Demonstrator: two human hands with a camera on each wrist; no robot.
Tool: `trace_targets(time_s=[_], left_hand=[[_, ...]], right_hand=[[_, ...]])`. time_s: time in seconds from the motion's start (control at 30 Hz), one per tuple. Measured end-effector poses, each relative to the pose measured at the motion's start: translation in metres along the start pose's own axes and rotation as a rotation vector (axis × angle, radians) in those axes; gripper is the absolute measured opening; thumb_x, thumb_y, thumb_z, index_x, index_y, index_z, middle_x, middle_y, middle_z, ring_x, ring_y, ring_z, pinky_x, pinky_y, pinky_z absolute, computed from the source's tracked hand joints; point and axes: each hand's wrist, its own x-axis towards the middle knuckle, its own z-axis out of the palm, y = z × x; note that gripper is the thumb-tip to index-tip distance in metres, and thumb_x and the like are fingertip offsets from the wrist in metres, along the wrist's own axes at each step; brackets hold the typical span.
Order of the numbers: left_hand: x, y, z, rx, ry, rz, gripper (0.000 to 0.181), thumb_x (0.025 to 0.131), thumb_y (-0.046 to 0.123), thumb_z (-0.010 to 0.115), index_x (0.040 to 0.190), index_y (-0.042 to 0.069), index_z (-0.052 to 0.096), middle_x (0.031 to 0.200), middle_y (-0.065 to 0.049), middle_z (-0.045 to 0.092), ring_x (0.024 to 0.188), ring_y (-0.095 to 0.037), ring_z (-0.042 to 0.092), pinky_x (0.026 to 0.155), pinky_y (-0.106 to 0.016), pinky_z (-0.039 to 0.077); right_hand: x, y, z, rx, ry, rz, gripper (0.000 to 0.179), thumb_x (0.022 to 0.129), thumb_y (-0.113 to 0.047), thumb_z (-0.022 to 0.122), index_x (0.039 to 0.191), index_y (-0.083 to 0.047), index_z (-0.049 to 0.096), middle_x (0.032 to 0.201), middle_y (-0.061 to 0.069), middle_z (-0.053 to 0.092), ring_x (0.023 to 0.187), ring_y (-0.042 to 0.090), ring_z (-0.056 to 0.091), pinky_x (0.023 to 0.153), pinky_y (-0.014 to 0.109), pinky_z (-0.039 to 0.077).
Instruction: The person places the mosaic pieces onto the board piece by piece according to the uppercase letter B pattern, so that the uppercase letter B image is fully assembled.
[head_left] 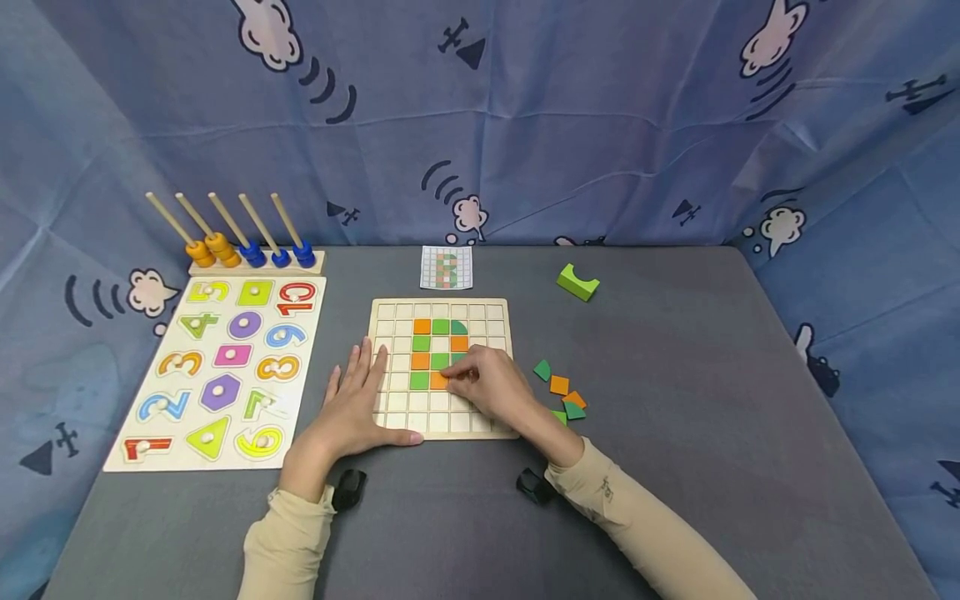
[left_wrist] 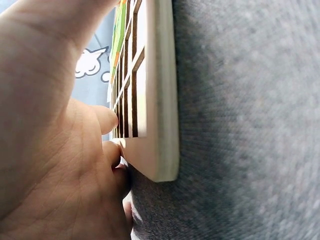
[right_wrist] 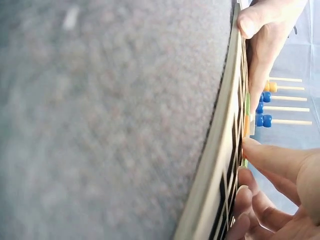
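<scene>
A pale wooden grid board lies on the table with green and orange tiles in its middle cells. My left hand steadies its front left corner, fingers spread along the left edge and thumb on the front edge. Over the board, my right hand pinches at an orange square tile in the lowest filled row. The right thumb meets the tile in the right wrist view; the other fingers curl low over the board. Part of the tiles on the right is hidden under this hand.
Loose tiles, among them an orange square and a green quarter-round, lie right of the board. Behind it is a pattern card. A green arched block sits back right. Left stand a number puzzle and a peg counter.
</scene>
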Motion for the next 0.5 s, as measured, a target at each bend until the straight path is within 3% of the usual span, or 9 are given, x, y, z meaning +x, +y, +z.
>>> trace_targets(time_s=[0.2,0.5], left_hand=[[0.0,0.001,0.0,0.0,-0.001,0.0,0.145,0.071,0.06,0.093,0.171,0.004,0.004,0.178,-0.02,-0.012,0.166,-0.041,-0.01,0.131,-0.065,-0.004],[-0.001,0.001,-0.001,-0.003,0.001,0.002,0.145,0.071,0.06,0.093,0.171,0.004,0.004,0.178,-0.019,-0.012,0.166,-0.041,-0.011,0.131,-0.065,-0.005]], right_hand=[[-0.005,0.011,-0.014,-0.025,-0.041,-0.014,0.022,0.088,-0.008,0.086,0.109,-0.011,0.085,0.099,0.005,0.072,0.079,0.016,0.055,0.069,0.027,0.046],[-0.023,0.047,-0.051,-0.036,-0.071,0.032,0.03,0.09,-0.011,0.086,0.119,-0.01,0.078,0.122,0.013,0.063,0.113,0.03,0.054,0.096,0.048,0.049]])
